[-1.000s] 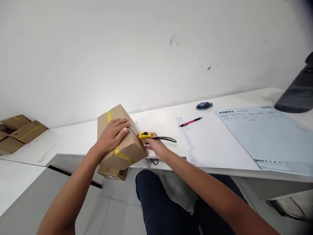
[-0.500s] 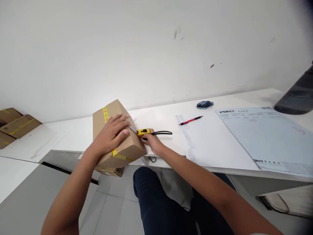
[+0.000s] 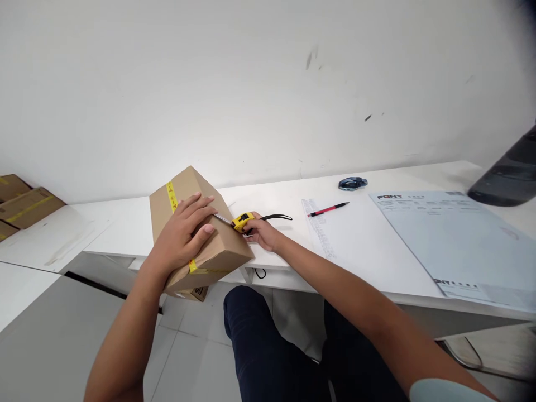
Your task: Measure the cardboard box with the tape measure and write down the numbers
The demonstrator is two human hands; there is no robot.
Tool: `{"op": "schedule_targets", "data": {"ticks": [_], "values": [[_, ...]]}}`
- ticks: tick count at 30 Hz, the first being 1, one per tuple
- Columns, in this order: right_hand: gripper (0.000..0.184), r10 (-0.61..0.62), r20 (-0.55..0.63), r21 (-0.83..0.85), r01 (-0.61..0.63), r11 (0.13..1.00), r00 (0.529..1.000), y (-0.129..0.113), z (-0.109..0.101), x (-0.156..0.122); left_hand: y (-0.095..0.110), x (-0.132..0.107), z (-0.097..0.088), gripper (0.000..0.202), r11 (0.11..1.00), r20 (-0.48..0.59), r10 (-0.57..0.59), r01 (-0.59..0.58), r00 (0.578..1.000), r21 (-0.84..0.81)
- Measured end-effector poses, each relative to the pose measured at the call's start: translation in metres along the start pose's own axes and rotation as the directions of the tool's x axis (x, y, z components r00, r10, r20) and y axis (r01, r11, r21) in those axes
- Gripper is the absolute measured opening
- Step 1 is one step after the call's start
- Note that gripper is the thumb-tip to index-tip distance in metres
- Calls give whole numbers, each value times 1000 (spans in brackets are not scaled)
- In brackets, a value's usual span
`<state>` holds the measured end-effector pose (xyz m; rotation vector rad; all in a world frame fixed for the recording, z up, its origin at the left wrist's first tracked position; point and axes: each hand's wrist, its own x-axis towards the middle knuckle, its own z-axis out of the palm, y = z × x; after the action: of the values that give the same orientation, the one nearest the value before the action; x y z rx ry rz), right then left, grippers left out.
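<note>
A brown cardboard box (image 3: 228, 237) with yellow tape is tilted at the front edge of the white desk. My left hand (image 3: 184, 229) lies over its top face, fingers stretched and thumb apart. In my right hand (image 3: 262, 231), at the box's right edge, is a yellow tape measure (image 3: 243, 221) with a black wrist strap. A short length of its blade (image 3: 223, 219) runs across the box top to my left fingers, which hide the blade's end.
To the right lie a red-and-black pen (image 3: 329, 209), a handwritten sheet (image 3: 352, 245), a blue printed document (image 3: 452, 240) and a dark blue mouse-like object (image 3: 353, 183). A dark bottle (image 3: 502, 173) stands far right. Several boxes (image 3: 31, 207) sit far left; another box (image 3: 199, 293) is below the held one.
The camera view has shifted slightly. The tape measure has tilted a little and a bit more blade shows between it and my left fingers. My left hand stays on the box.
</note>
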<state>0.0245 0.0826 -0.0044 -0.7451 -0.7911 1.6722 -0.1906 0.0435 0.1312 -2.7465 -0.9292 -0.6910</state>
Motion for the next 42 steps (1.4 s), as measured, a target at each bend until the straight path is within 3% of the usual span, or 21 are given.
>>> {"op": "schedule_targets", "data": {"ticks": [5, 10, 13, 16, 22, 29, 32, 36, 38, 42], "values": [[36, -154, 27, -326, 154, 933, 988, -48, -4, -13, 8, -7, 6, 50, 994, -260, -30, 3, 965, -106], [32, -199, 24, -605, 172, 777, 980, -101, -14, -40, 7, -10, 45, 60, 914, -443, -233, 39, 866, -405], [31, -202, -37, -702, 119, 702, 979, -120, -16, -52, 3, -7, 76, 64, 831, -481, -361, 41, 799, -555], [32, -176, -48, -765, 77, 639, 983, -134, -15, -58, 5, -6, 98, 66, 794, -505, -413, 29, 758, -607], [35, -277, -17, -917, 95, 387, 961, -143, -9, -63, 17, -15, 133, 59, 727, -456, -508, 80, 731, -682], [35, -409, 107, -949, 216, 230, 906, -143, -24, -57, 18, -17, 157, 63, 745, -519, -510, 51, 686, -665], [31, -444, 61, -955, 182, 235, 894, -155, -48, -47, 15, -17, 158, 65, 747, -511, -527, 83, 679, -660], [33, -381, -105, -899, 77, 432, 918, -170, -84, -39, 13, -17, 159, 61, 748, -528, -517, 56, 673, -661], [38, -357, -123, -861, 79, 502, 926, -172, -94, -40, 13, -16, 160, 59, 745, -541, -517, 38, 664, -666], [35, -370, -25, -881, 154, 447, 929, -170, -88, -48, 12, -15, 163, 58, 735, -536, -531, 42, 656, -677]]}}
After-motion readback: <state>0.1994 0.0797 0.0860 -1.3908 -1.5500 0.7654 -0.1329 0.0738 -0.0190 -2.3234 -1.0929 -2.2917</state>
